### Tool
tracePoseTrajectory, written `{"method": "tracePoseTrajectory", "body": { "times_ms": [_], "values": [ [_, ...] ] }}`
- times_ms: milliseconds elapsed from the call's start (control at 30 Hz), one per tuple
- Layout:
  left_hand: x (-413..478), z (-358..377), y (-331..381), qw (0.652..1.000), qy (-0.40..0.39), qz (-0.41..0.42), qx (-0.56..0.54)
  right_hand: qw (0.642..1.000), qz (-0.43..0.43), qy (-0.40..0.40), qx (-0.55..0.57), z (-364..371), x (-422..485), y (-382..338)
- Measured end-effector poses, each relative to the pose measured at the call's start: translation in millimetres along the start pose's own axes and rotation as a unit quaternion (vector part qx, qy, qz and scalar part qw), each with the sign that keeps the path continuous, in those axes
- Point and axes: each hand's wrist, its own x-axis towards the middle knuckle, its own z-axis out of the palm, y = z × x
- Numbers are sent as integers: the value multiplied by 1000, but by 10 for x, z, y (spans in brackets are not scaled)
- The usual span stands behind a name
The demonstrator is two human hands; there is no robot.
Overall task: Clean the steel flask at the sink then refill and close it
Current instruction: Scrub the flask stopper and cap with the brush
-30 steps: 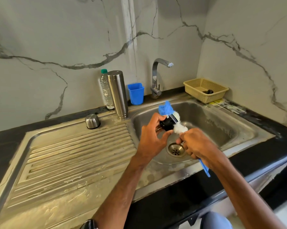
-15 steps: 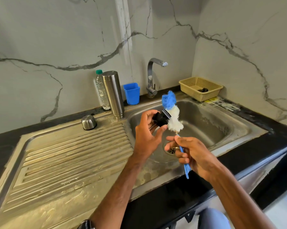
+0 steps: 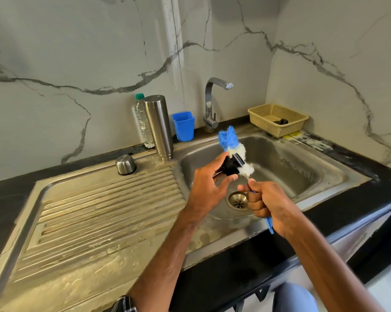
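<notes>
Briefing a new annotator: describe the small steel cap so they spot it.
Find the ribbed drainboard left of the sink basin. At its back edge, left of the tall flask, sits the steel cap. It alone is short and domed.

Head view looks down (wide, close) over the sink (image 3: 291,167).

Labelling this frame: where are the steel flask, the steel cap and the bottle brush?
steel flask (image 3: 159,127), head view, middle of its body
steel cap (image 3: 125,164), head view, its domed side
bottle brush (image 3: 227,137), head view, blue bristle tip
</notes>
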Motion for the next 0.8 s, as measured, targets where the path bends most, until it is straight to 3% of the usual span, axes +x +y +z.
{"method": "tracePoseTrajectory", "body": {
  "times_ms": [167, 467, 700, 800],
  "values": [
    [49, -69, -50, 1000, 5, 2, 17, 996, -38, 8, -79, -15, -93, -11],
    [31, -33, -43, 1000, -14, 7, 2, 994, -39, 20, -97, -9, -84, -30],
    [-17, 59, 53, 994, -94, -16, -60, 993, -43, 52, -94, -50, -5, -43],
    [35, 48, 11, 971, -85, -127, -185, 994, -52, 52, -85, -47, -47, 26]
  ]
}}
